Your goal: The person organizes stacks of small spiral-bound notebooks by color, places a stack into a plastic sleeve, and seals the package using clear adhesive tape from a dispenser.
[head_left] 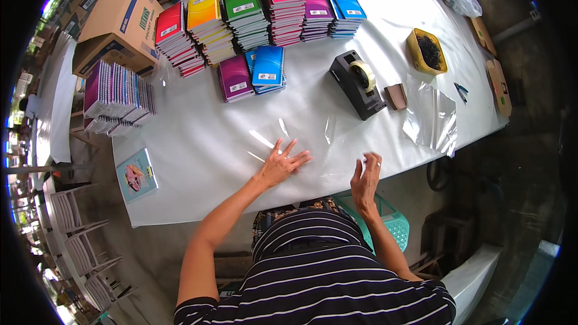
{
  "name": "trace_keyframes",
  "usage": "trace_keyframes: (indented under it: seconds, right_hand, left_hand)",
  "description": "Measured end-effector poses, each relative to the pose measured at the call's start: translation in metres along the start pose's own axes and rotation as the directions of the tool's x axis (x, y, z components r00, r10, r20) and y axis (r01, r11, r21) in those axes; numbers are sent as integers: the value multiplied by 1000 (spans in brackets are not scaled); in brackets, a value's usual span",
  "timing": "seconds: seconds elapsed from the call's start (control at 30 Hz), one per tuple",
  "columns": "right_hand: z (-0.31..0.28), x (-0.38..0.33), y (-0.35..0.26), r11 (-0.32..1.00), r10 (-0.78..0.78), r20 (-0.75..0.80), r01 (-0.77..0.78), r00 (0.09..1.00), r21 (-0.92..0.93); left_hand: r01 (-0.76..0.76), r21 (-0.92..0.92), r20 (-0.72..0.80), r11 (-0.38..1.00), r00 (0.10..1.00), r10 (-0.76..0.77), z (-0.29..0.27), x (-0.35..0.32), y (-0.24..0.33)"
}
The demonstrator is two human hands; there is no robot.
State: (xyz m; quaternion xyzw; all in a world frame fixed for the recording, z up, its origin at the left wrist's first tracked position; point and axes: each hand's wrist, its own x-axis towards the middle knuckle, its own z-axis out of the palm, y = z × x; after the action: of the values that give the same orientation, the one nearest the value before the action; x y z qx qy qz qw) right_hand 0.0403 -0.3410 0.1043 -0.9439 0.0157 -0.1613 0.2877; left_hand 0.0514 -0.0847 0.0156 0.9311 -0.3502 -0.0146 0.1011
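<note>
Front-left of the tape dispenser [354, 91], the spread left hand [282, 165] is resting empty, perhaps flattening clear plastic [325, 138]. The right hand [365, 185] is hovering half-curled, seemingly empty.

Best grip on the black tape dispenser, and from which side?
Probably across the tape dispenser's narrow width, from above and the left: its body is longer than wide, its left flank is open, and a brown block sits close on the right.

head-worn fisheye view, facing down, near the table [192, 144]
</note>
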Motion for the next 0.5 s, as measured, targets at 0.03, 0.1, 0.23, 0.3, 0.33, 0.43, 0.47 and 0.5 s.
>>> trace_keyframes:
  seconds: [0.03,0.1,0.23,0.3,0.33,0.43,0.47,0.5]
  right_hand:
    - [8,10,5,980,-194,60,192,979,49]
    - [29,36,-1,879,-478,199,464,856,111]
    - [62,46,17,869,-349,470,467,811,-161]
    - [61,44,34,893,-294,492,419,819,-163]
    - [57,41,41,905,-263,508,392,820,-164]
    - [50,32,52,908,-331,462,412,823,-84]
    - [49,31,55,897,-373,427,438,824,-62]
    - [48,32,58,902,-375,436,431,818,-34]
  left_hand:
    - [-71,-9,-6,997,997,71,-1,5,-5]
    - [-172,26,-38,985,984,172,-3,19,-14]
    - [-190,-57,-81,980,979,185,-15,24,-26]
    - [-104,-17,-174,994,980,99,-30,-4,-31]
    - [-57,-5,-217,998,975,55,-37,-25,-30]
    - [92,-140,-154,986,982,-113,-50,-96,-33]
    - [113,-183,-90,977,987,-131,-48,-119,-40]
    - [161,-187,-163,969,968,-192,-52,-125,-43]
